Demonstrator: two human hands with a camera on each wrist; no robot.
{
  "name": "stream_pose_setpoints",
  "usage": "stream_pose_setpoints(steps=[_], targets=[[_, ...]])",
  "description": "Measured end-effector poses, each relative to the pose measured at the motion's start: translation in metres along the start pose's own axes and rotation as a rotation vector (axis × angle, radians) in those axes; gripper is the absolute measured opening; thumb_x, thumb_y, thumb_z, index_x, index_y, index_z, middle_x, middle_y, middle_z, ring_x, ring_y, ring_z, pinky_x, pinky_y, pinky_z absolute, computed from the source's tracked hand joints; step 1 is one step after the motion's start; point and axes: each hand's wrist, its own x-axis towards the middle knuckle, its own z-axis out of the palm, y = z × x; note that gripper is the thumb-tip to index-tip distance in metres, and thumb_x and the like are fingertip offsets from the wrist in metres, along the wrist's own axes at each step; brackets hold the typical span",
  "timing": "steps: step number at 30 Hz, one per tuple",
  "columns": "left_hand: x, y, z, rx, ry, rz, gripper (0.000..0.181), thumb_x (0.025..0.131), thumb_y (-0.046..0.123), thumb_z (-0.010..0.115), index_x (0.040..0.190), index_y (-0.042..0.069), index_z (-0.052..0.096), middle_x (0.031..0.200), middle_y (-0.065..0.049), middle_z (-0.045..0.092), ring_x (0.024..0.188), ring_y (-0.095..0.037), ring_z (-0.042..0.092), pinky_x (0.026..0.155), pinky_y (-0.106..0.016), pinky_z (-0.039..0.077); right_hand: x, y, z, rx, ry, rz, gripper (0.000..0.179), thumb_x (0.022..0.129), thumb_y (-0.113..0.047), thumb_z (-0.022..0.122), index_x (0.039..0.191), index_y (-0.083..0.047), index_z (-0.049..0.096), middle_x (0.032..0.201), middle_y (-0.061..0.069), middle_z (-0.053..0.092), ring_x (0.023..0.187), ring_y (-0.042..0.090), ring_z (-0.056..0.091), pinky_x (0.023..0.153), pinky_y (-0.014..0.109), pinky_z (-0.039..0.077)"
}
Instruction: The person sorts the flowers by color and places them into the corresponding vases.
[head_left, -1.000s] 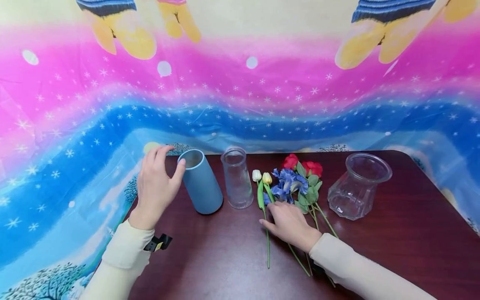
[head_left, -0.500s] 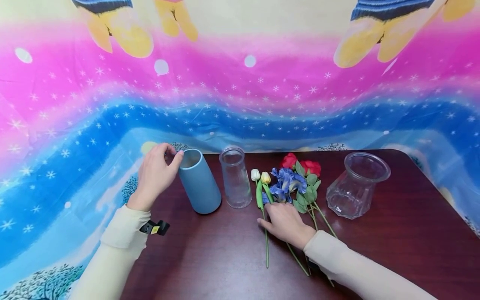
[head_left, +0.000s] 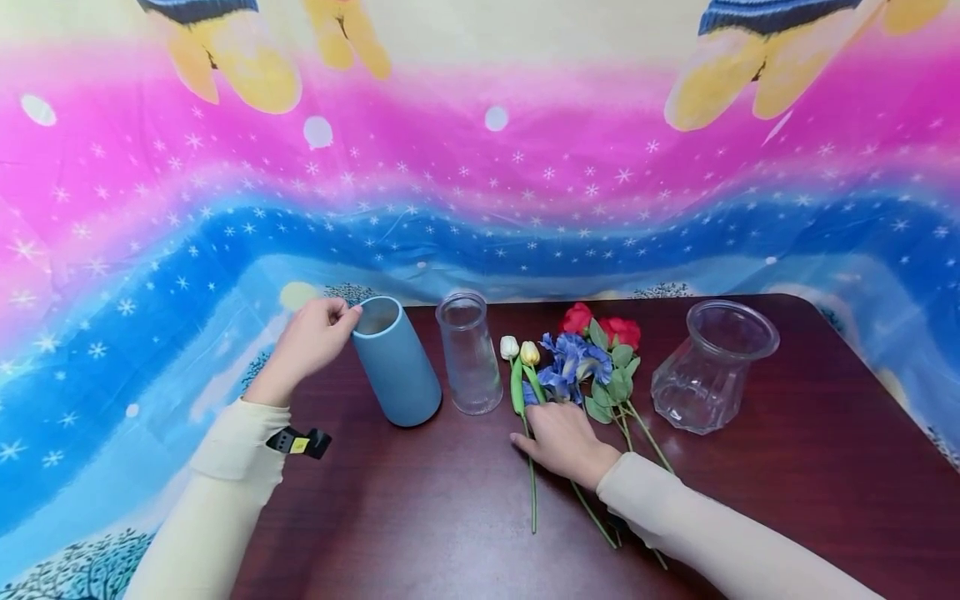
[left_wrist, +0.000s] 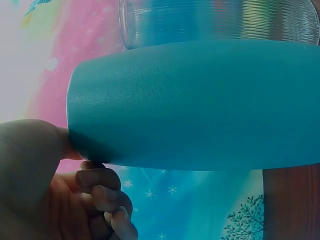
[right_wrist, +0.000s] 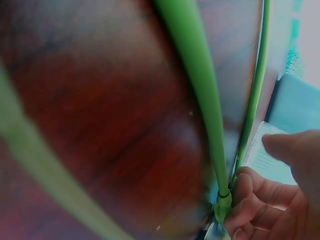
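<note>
My left hand pinches the rim of a blue-grey vase between thumb and curled fingers. The vase stands on the table, and the left wrist view shows its smooth side. My right hand lies over the flower stems, its fingers loosely bent against a green stem and its thumb apart. Around it lie a white tulip, a yellow tulip, a blue iris and red roses. My palm and sleeve cover parts of the stems.
A slim clear glass vase stands just right of the blue-grey one. Farther right is a wide-mouthed glass vase. Behind the dark red table hangs a colourful printed cloth.
My left fingers have closed from spread beside the blue-grey vase to a pinch on its rim. My right hand keeps its place on the stems. The head view has shifted slightly.
</note>
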Motion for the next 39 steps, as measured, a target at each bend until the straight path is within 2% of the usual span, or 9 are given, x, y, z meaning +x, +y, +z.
stream_pose_setpoints(steps=[6,10,18,23,28,34,37,39], targets=[[0.000,0.003,-0.003,0.030,-0.016,-0.015,0.043,0.105,0.035,0.047,0.070,0.012,0.043,0.060,0.003,0.036,0.056,-0.019,0.038,0.056,-0.031,0.033,0.005,0.001,0.001,0.015,-0.023,0.021,0.040,0.088,-0.032,0.079,0.062,-0.016,0.051,0.053,0.000,0.050,0.049,0.022,0.055,0.045,0.038,0.041],[0.000,0.004,-0.003,0.047,-0.026,-0.021,0.043,0.106,0.035,0.046,0.070,0.012,0.042,0.060,0.002,0.037,0.056,-0.018,0.038,0.055,-0.031,0.033,0.007,0.001,0.002,0.012,-0.030,0.031,0.043,0.087,-0.032,0.079,0.059,-0.016,0.050,0.053,0.002,0.051,0.050,0.024,0.058,0.046,0.040,0.042],[-0.003,0.006,-0.005,0.063,-0.030,-0.031,0.044,0.106,0.035,0.045,0.068,0.012,0.042,0.059,0.003,0.036,0.053,-0.018,0.038,0.053,-0.031,0.033,0.010,-0.001,0.003,-0.016,-0.069,0.039,0.048,0.088,-0.035,0.077,0.055,-0.018,0.048,0.049,0.000,0.048,0.048,0.023,0.056,0.045,0.040,0.042],[-0.003,0.004,-0.003,0.053,-0.028,-0.039,0.045,0.106,0.035,0.044,0.068,0.012,0.043,0.058,0.002,0.037,0.054,-0.019,0.039,0.054,-0.031,0.034,0.010,-0.002,0.004,-0.022,-0.089,0.028,0.044,0.091,-0.030,0.076,0.057,-0.017,0.050,0.051,0.002,0.051,0.049,0.024,0.057,0.046,0.042,0.045],[-0.002,0.000,0.001,0.039,-0.018,-0.051,0.046,0.107,0.036,0.043,0.068,0.012,0.042,0.059,0.001,0.038,0.054,-0.019,0.040,0.054,-0.032,0.034,0.015,-0.005,0.000,0.011,-0.183,0.082,0.044,0.092,-0.026,0.074,0.058,-0.016,0.049,0.056,0.003,0.054,0.054,0.024,0.059,0.051,0.045,0.049],[-0.001,0.000,0.005,0.035,-0.010,-0.055,0.045,0.107,0.036,0.040,0.069,0.012,0.044,0.060,0.000,0.040,0.054,-0.020,0.040,0.052,-0.032,0.034,0.022,-0.007,-0.009,0.027,-0.315,0.154,0.040,0.092,-0.024,0.074,0.061,-0.015,0.050,0.066,0.006,0.060,0.070,0.029,0.066,0.071,0.053,0.052],[-0.001,0.000,0.005,0.032,-0.005,-0.057,0.045,0.107,0.036,0.040,0.070,0.012,0.044,0.061,-0.001,0.040,0.054,-0.020,0.040,0.052,-0.032,0.034,0.025,-0.006,-0.012,0.045,-0.353,0.165,0.037,0.092,-0.022,0.073,0.064,-0.014,0.051,0.068,0.005,0.061,0.072,0.028,0.065,0.072,0.053,0.052],[-0.002,-0.001,0.005,0.028,-0.009,-0.062,0.045,0.107,0.037,0.039,0.070,0.012,0.044,0.061,-0.001,0.040,0.054,-0.020,0.040,0.052,-0.032,0.034,0.026,-0.005,-0.012,0.072,-0.372,0.177,0.037,0.092,-0.020,0.072,0.063,-0.014,0.050,0.066,0.004,0.058,0.067,0.025,0.062,0.066,0.050,0.051]])
